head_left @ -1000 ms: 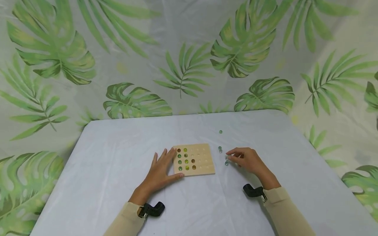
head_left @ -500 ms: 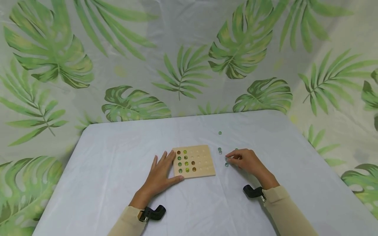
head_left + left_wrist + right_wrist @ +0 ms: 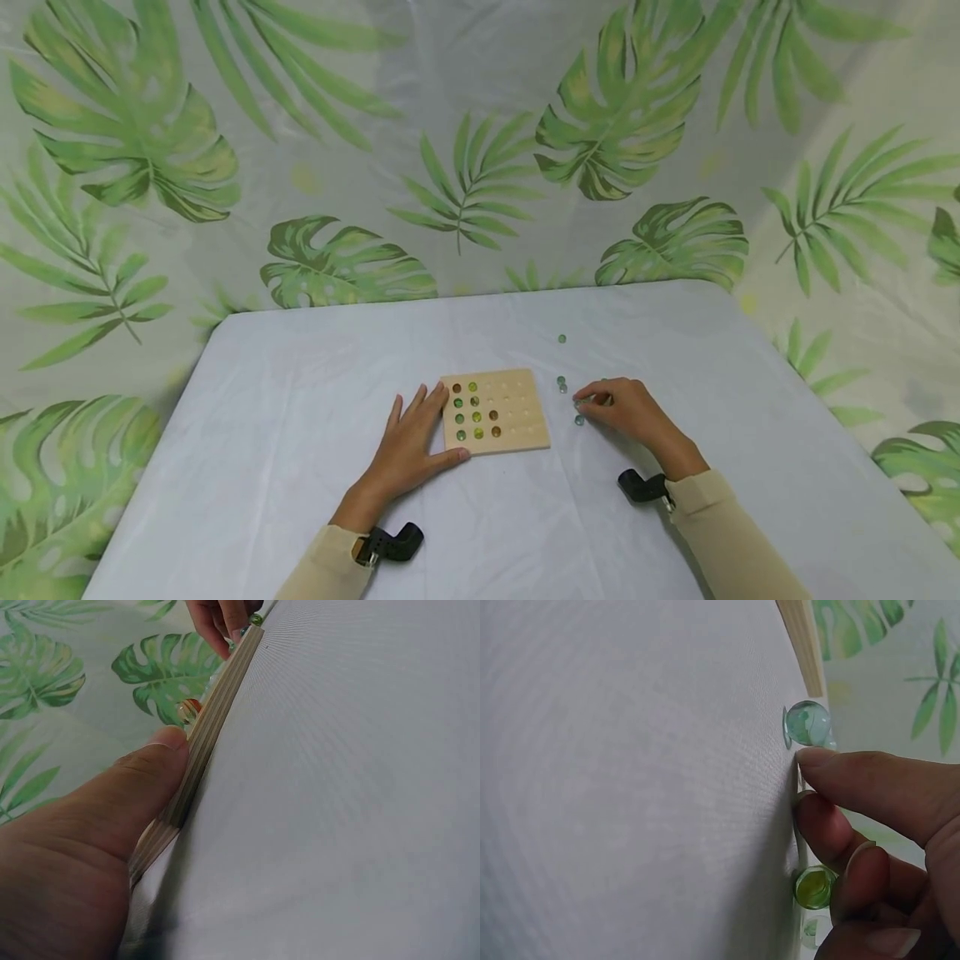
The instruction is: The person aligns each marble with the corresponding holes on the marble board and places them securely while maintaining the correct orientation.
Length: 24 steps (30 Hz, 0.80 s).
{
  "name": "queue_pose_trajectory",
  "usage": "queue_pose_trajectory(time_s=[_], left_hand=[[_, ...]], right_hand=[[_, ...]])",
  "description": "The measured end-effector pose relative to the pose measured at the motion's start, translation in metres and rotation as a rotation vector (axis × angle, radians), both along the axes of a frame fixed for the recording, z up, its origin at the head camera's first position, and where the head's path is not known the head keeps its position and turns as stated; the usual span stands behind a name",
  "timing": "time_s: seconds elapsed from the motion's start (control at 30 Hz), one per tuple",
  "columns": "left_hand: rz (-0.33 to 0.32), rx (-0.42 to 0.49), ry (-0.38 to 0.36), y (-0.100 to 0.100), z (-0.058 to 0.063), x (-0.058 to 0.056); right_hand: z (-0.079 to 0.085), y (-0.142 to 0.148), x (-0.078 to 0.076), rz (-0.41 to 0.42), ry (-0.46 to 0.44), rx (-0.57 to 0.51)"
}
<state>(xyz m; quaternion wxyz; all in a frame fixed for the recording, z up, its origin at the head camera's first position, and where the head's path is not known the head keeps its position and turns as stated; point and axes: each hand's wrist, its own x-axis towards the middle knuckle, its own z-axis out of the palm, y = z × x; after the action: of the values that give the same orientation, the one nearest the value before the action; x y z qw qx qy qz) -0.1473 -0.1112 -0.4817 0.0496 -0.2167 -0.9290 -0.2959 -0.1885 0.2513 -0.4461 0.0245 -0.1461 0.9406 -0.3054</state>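
Observation:
A square wooden board [image 3: 516, 406] with rows of small hollows lies on the table. Brown, green [image 3: 460, 418] and yellow-green marbles [image 3: 478, 417] fill hollows on its left side. My left hand [image 3: 408, 442] is spread at the board's left, fingertips at the left edge and thumb on the front edge; the left wrist view has this thumb [image 3: 161, 761] against the board's side. To the right of the board, my right hand [image 3: 630, 408] pinches a small clear marble, mostly hidden by thumb and forefinger. Another clear marble [image 3: 808, 723] lies just beyond that thumb.
Loose marbles lie right of the board: a green one [image 3: 562, 339] at the back and a pair [image 3: 562, 384] nearer. A green marble [image 3: 814, 887] sits behind my right fingers. White cloth [image 3: 300, 392] covers the table; a leaf-print curtain [image 3: 487, 67] hangs behind.
My right hand has stayed low among the loose marbles, its thumb and forefinger drawn closer together. The left hand keeps its place on the board. The head view has shifted slightly.

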Motion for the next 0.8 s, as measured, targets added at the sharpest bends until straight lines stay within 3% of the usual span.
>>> queue_pose_trajectory(time_s=[0.8], left_hand=[[0.004, -0.011, 0.0, -0.0003, 0.0004, -0.0012]], right_hand=[[0.0039, -0.0037, -0.0037, -0.013, -0.019, 0.014]])
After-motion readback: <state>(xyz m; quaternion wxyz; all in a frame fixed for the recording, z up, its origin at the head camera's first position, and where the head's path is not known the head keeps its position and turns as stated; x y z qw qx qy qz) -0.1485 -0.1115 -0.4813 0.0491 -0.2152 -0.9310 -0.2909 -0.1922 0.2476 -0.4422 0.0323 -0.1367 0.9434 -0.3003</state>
